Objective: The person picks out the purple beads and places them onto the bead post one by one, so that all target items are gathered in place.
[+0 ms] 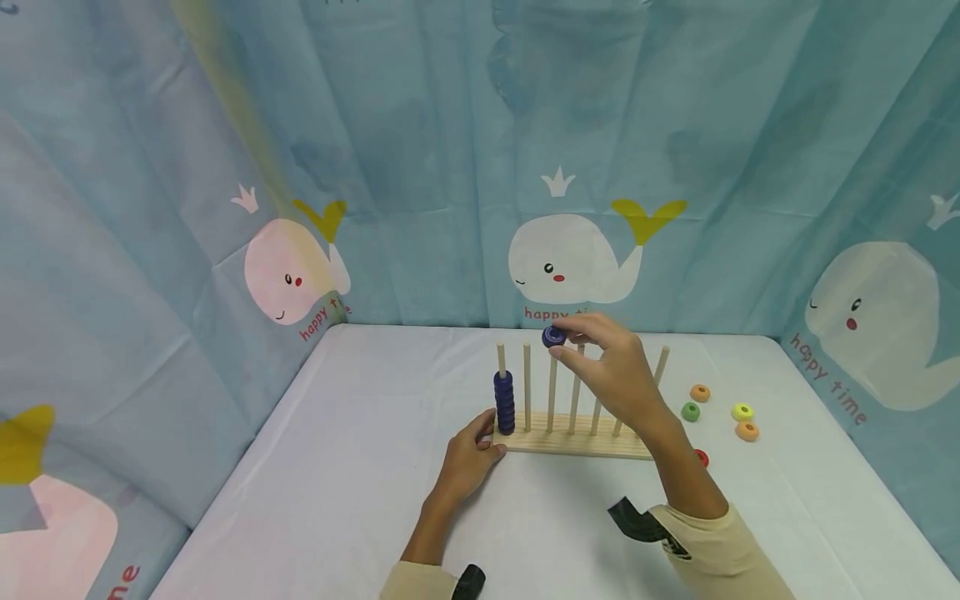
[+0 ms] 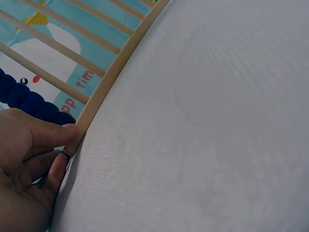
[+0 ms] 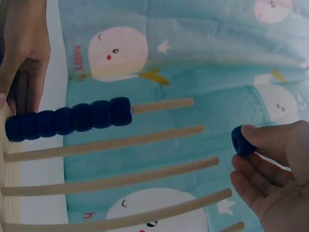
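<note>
A wooden base [image 1: 570, 447] with several upright pegs stands on the table. On its leftmost peg sits a stack of dark blue beads [image 1: 505, 403], with the bare peg tip showing above them. My left hand [image 1: 467, 460] grips the left end of the base, thumb at the front edge. Between thumb and fingertips, my right hand [image 1: 617, 372] pinches a single blue bead [image 3: 242, 141]. This bead is held above the pegs and apart from them, its hole visible. The other pegs [image 3: 111, 181] seen in the right wrist view are bare.
Right of the base lie loose beads: orange ones [image 1: 701, 392], a green bead [image 1: 691, 412] and a yellow bead [image 1: 742, 412]. A red bead [image 1: 702, 457] is partly hidden by the right forearm. A whale-print curtain [image 1: 420, 167] hangs around the white table [image 1: 345, 450].
</note>
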`<state>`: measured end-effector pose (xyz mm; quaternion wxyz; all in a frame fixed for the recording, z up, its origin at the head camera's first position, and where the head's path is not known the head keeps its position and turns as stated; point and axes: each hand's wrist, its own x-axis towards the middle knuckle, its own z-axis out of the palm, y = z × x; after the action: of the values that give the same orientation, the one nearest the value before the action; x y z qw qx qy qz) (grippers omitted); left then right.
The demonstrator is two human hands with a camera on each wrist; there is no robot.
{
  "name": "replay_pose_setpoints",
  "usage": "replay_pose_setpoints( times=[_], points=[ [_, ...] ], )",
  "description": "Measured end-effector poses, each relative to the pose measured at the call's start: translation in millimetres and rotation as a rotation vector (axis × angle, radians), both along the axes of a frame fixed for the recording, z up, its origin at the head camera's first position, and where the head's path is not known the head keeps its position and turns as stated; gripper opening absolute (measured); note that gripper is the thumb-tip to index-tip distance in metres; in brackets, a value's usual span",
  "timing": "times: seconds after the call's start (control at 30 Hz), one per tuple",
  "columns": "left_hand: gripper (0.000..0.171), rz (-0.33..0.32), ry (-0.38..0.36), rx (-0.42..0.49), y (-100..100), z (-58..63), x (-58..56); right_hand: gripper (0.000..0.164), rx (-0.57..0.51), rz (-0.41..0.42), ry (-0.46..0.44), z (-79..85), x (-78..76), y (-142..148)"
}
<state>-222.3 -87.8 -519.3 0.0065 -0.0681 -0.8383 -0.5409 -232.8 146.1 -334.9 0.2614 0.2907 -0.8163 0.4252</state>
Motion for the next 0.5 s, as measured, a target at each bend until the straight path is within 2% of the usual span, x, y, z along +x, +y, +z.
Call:
replay_pose_setpoints(
  times=[0.23,0.5],
  points=[
    [0.062,-0.006,0.001,-0.006,-1.1,-1.5,-0.1,0.033,0.013,0.044,0.004,-2.7,-3.0,-13.4],
    [0.063,-0.008,-0.002,-0.005,-1.0,0.2,0.3,0.033,0.035,0.052,0.018,-5.2,-5.3,-27.6]
  ],
)
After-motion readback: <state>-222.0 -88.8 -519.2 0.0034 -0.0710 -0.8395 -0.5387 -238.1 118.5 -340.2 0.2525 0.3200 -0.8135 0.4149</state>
